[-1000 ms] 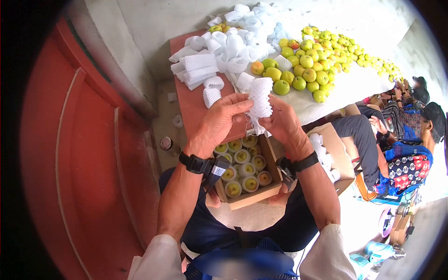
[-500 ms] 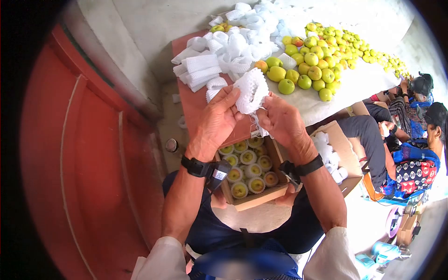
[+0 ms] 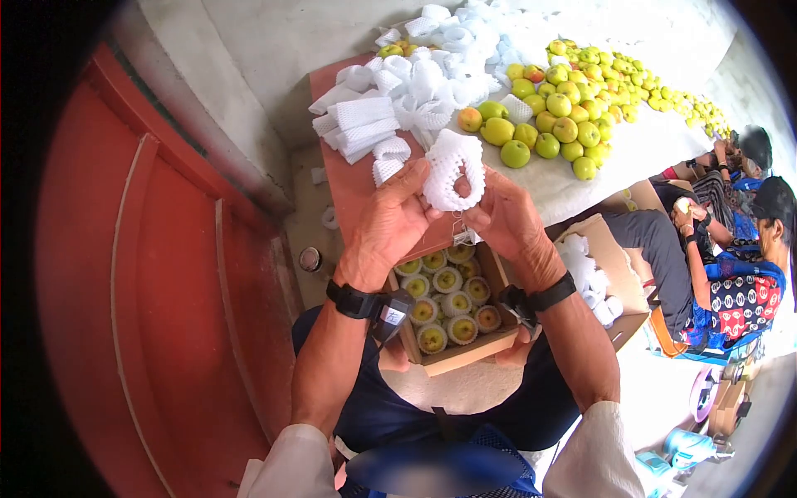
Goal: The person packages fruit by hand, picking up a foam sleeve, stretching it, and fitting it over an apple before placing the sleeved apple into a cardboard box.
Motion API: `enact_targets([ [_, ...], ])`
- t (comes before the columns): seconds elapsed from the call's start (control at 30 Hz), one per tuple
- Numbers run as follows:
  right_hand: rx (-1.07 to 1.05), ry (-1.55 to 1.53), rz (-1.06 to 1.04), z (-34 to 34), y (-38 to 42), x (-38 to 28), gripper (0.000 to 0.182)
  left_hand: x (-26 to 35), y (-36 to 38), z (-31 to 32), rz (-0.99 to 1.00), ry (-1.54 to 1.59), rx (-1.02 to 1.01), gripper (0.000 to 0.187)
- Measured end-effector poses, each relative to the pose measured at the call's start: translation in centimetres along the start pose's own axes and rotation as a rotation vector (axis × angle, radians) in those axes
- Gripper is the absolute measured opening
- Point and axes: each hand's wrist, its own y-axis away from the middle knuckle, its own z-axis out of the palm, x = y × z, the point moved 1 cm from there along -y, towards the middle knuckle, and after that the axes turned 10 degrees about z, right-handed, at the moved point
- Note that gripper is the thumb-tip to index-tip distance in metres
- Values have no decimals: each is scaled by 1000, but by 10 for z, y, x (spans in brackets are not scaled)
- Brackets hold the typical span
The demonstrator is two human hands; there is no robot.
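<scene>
A white foam fruit net (image 3: 451,156) is held up between my two hands, above the near edge of the red tabletop (image 3: 353,195). The net's opening faces me as an oval hole, with no fruit visible inside. My left hand (image 3: 392,217) pinches its left side with thumb and fingers. On the other side, the fingers of my right hand (image 3: 506,214) are closed on its right edge. Directly below my hands, a cardboard box (image 3: 469,355) holds several apples (image 3: 448,280) in white foam nets, partly hidden by my wrists.
Loose foam nets (image 3: 440,75) are heaped at the back of the table. Green-yellow apples (image 3: 564,129) spread to the right on a pale cloth. A second cardboard box (image 3: 618,266) with white nets stands at right. Co-workers sit beyond it, one person (image 3: 735,282) nearest. A red door (image 3: 174,307) is left.
The foam net has turned, and its opening now shows rounder toward me. My right hand has closed in on its right side. The view has shifted slightly.
</scene>
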Motion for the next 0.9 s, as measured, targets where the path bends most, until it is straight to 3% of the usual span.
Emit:
enact_targets([
  [0.17,236,-48,1,20,5,-2,33,3,5,2,-67,-4,-78,24],
  [0.3,81,-26,-8,-5,-5,3,35,5,6,11,-33,-68,-58,19],
  [0.37,277,254,7,-15,-8,2,35,5,5,8,15,-119,-20,17],
  [0.4,276,254,10,-19,-6,2,35,4,3,1,40,-175,0,15],
  [0.47,533,432,-180,-8,1,-5,31,4,-1,-5,65,-230,21,13],
  [0.67,543,617,-364,11,7,-11,18,8,1,-3,207,-494,19,11],
  [0.9,519,770,-352,17,7,-6,21,3,2,0,297,-680,37,15],
])
